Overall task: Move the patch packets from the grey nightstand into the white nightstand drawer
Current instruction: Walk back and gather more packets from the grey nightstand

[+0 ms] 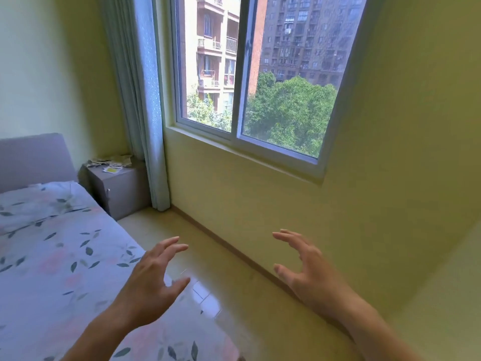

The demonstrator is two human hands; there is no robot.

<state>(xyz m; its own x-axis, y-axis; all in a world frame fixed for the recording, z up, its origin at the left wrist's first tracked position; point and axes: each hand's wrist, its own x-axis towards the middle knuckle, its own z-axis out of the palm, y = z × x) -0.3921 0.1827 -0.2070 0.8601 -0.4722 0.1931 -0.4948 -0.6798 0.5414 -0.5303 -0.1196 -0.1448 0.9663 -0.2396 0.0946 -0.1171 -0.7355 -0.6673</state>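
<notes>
A loose heap of pale, flat paper patch packets [110, 161] lies on top of the small grey box-shaped nightstand [118, 190], with one white-and-yellow packet [112, 170] lying at the heap's near edge; the heap spreads roughly along the cabinet top, though its detail is too small to make out. From both hands the packets lie far ahead and off to the left, well apart from either. The left hand [152, 278] is the nearer of the two, sitting on the same side as the nightstand, above the edge of the bed with its lilac, leaf-and-flower printed cotton sheet [49, 261]. The right hand [305, 269] floats further right, over the glossy beige tiled floor [208, 269] and close to the yellow wall below the white-framed sliding window [250, 82]. Both hands are released, fingers spread and gently curved, grasping nothing. The pale blue-grey curtain [141, 100] hangs just right of the nightstand. The white nightstand with its drawer is not in view, so its direction cannot be judged. Reaching the packets looks to call for walking forward along the strip of floor between bed and wall, the left hand leading.
</notes>
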